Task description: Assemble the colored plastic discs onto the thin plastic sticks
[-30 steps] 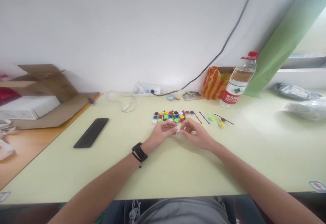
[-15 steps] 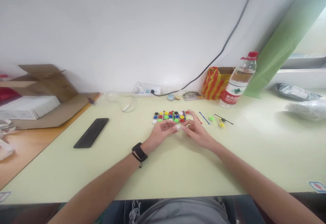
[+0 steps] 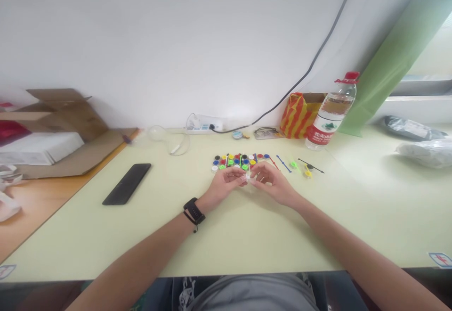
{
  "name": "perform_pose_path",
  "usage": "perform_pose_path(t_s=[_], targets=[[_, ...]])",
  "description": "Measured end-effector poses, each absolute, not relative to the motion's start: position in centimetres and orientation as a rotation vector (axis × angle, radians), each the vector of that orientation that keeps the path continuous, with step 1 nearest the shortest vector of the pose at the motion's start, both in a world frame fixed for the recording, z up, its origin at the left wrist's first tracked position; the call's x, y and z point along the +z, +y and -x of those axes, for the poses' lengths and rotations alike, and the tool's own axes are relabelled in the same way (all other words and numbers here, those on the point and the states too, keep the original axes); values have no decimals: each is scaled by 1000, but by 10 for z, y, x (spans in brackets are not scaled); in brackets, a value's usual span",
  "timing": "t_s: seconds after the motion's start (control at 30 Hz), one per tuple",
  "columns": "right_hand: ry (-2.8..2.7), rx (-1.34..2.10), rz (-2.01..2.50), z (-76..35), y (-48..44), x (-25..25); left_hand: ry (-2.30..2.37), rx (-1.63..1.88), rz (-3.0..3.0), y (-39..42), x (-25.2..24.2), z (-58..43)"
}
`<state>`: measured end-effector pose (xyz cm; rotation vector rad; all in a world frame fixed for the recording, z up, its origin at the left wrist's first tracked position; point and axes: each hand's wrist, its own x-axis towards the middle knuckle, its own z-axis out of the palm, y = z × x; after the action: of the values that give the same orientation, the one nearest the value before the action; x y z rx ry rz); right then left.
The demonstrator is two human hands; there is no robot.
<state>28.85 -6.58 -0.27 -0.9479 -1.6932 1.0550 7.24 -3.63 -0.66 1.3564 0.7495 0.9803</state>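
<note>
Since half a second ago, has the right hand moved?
Yes. The right hand drew back toward the person: its fingers no longer reach over the coloured buttons. With the left hand it pinches a small white piece.

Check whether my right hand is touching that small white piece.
Touching. The head view shows the right hand pinching the small white piece at its fingertips, with no gap visible; the left hand holds its other side.

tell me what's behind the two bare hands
Rows of small round coloured plastic caps, just behind the left hand and right hand pinching a small white piece. Fingers cover part of the nearest row.
</note>
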Motion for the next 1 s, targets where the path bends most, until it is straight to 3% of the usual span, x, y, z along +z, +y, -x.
perform_pose_path(t_s=[0.43, 0.63, 0.9, 1.0], targets=[[-1714, 900, 990, -291, -67, -7, 761, 980, -1349, -38, -4, -72], [-1889, 1201, 1111, -295, -64, -2, 757, 984, -1358, -37, -5, -72], [-1713, 1006, 1068, -289, -68, -2, 754, 984, -1335, -38, -3, -72], [-1787, 1091, 1133, -293, -66, -3, 764, 989, -1330, -39, -2, -73]])
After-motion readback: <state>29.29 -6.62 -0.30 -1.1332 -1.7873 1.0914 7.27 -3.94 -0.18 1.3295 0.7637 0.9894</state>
